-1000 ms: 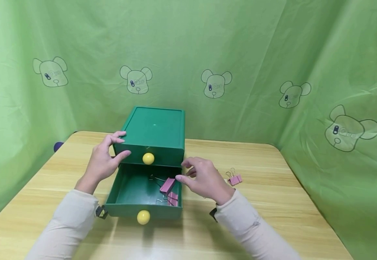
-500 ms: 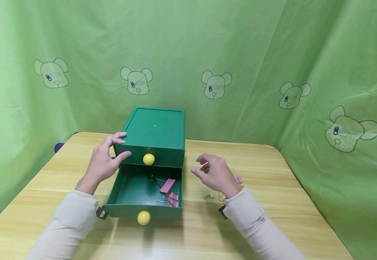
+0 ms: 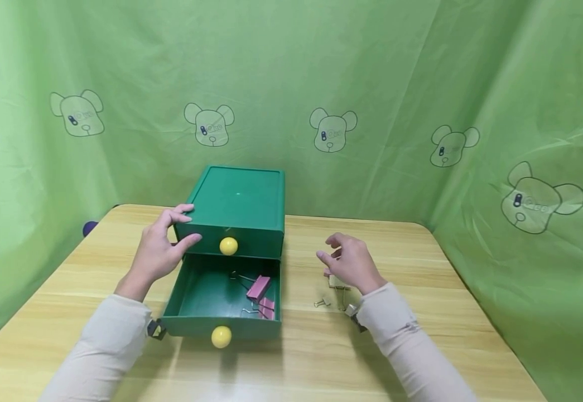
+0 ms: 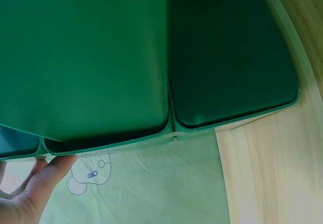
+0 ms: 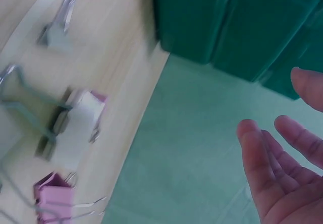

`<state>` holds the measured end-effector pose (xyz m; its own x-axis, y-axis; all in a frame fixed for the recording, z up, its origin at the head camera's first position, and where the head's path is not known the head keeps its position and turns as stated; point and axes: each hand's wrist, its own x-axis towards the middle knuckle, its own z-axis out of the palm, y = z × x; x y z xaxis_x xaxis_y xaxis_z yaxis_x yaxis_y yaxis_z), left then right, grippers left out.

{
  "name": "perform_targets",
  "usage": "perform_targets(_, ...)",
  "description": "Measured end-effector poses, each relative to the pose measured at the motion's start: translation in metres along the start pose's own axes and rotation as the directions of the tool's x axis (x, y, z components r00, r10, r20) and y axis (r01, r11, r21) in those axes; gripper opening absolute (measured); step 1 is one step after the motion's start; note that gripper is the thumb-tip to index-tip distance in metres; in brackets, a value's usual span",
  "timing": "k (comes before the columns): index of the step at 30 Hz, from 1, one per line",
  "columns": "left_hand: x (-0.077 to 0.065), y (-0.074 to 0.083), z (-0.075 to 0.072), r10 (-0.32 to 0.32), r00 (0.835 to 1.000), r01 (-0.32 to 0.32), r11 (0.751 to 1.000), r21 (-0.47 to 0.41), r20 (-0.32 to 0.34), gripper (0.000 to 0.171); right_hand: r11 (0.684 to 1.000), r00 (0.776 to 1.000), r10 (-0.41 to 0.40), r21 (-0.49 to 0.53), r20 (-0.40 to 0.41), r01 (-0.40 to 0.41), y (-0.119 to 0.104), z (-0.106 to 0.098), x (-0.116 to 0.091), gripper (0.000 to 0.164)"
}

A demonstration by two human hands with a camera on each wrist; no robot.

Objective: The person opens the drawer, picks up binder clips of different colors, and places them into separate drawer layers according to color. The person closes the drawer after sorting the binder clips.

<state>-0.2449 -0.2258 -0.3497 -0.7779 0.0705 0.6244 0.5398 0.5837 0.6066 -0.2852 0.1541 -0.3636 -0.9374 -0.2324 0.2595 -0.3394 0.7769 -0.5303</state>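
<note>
A: Obscured items?

B: Head view: right hand (image 3: 353, 265) covers part of the pale clip (image 3: 338, 283) on the table (image 3: 311, 357). Right wrist view: tabletop pink clip (image 5: 54, 199) blurred, hand cut off at frame edge. Left wrist view: left hand (image 4: 28, 199) cut off at lower left.

A: Hand states?

B: Right: thumb and fingers apart, nothing between, above the clips. Left: grips near-left corner of the green drawer unit (image 3: 238, 195), thumb on front, fingers at left edge.

A: Orientation?

B: Pale clip: long axis left-right, wire handles toward the person. Extended lower drawer (image 3: 251, 329) holds 2 more: farther pink clip (image 3: 259, 287) slants, handles far-left; nearer pink clip (image 3: 267, 309), handles left.
</note>
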Motion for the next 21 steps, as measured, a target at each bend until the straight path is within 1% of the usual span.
perform_targets(7, 0.000, 0.000, 0.001, -0.005, 1.000, 0.005, 1.000, -0.002, 0.003, 0.033, 0.996, 0.999, 0.034, -0.077, 0.003, -0.033, 0.028, -0.003, 0.004, 0.042)
perform_targets(13, 0.000, -0.001, 0.001, 0.008, 1.000, -0.008, 1.000, -0.001, -0.002, 0.033, 0.987, 0.997, 0.070, -0.145, 0.021, -0.066, 0.050, -0.006, 0.006, 0.047)
perform_targets(16, 0.000, -0.002, 0.001, 0.015, 1.000, -0.015, 1.000, -0.002, -0.005, 0.033, 0.982, 0.993, 0.110, -0.157, 0.048, -0.101, 0.057, -0.007, 0.006, 0.050)
perform_targets(21, 0.001, -0.001, 0.001, 0.020, 1.000, -0.020, 1.000, 0.004, -0.007, 0.033, 0.971, 0.978, 0.190, -0.166, 0.089, -0.174, 0.068, -0.009, 0.003, 0.054)
